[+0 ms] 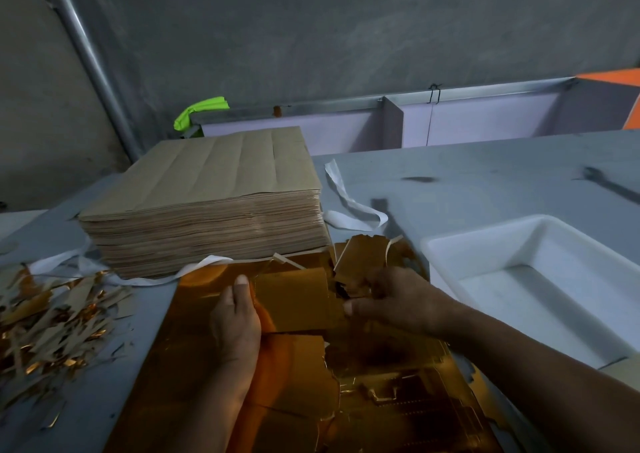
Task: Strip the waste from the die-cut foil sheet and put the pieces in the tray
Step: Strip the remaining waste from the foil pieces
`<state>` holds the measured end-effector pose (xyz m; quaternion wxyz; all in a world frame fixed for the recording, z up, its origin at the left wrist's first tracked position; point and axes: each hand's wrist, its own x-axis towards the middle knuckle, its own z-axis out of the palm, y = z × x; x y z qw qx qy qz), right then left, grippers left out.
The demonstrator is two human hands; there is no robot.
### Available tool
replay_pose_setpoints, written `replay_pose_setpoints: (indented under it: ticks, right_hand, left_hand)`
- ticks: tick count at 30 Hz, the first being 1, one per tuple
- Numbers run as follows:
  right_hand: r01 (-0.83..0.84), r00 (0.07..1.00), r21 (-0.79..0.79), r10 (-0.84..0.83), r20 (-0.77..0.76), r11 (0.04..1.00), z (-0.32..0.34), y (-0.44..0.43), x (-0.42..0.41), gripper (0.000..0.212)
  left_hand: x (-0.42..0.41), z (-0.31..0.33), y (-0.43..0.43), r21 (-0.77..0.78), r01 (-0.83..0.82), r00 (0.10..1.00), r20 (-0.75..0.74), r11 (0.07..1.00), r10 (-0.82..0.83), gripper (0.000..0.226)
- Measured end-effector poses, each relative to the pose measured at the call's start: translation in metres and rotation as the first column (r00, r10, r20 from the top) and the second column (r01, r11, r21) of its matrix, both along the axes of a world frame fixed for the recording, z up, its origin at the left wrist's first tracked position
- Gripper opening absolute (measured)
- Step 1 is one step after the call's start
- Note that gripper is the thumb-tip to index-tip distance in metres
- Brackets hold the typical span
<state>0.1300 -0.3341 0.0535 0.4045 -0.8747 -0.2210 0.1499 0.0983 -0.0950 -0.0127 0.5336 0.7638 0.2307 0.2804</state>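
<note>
A: Where's the foil sheet (301, 366)?
B: Bottom centre, flat on the bench (485, 182), partly torn open. It looks thin, light, slick and quick to crease; I'd take pieces by an edge.
A: And the hands?
B: On the left hand (235, 317) the grip pinches a gold piece (298, 300), thumb on top; the right hand (394, 300) pinches its right edge, knuckles up. The tray (485, 231) sits at right

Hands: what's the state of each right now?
Left hand: grips the gold foil sheet.
Right hand: pinches a die-cut foil piece.
</note>
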Motion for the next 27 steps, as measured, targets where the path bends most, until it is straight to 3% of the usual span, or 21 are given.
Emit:
replay_pose_setpoints:
  ticks: [4, 9, 11, 13, 17, 27]
  right_hand:
    - [-0.029, 0.979, -0.291, 0.087, 0.185, 0.956, -0.002, 0.002, -0.001, 0.016]
    - [-0.144, 0.975, -0.398, 0.199, 0.099, 0.906, -0.001, -0.001, -0.002, 0.018]
    - [-0.203, 0.973, -0.377, 0.231, 0.030, 0.904, -0.002, 0.000, -0.001, 0.016]
    - [-0.192, 0.981, -0.242, 0.182, -0.062, 0.951, -0.001, 0.001, -0.001, 0.009]
    - [-0.118, 0.958, 0.023, 0.120, -0.262, 0.993, -0.001, 0.001, -0.001, 0.025]
    - [-0.101, 0.968, -0.069, 0.083, -0.235, 0.992, -0.011, 0.003, 0.000, 0.019]
  left_hand:
    - [0.000, -0.002, 0.001, 0.001, -0.007, 1.000, -0.001, 1.000, 0.007, 0.045]
    - [0.000, -0.002, 0.002, 0.016, 0.002, 1.000, -0.004, 1.000, -0.002, 0.047]
    - [0.000, -0.003, 0.002, 0.017, 0.015, 1.000, 0.001, 1.000, -0.015, 0.047]
    - [-0.001, -0.003, 0.002, 0.017, 0.028, 1.000, -0.001, 0.999, -0.028, 0.047]
    - [-0.001, -0.002, 0.000, 0.007, 0.052, 0.998, -0.022, 0.999, -0.052, 0.047]
    - [-0.004, 0.001, -0.005, -0.009, 0.126, 0.992, -0.001, 0.992, -0.126, 0.045]
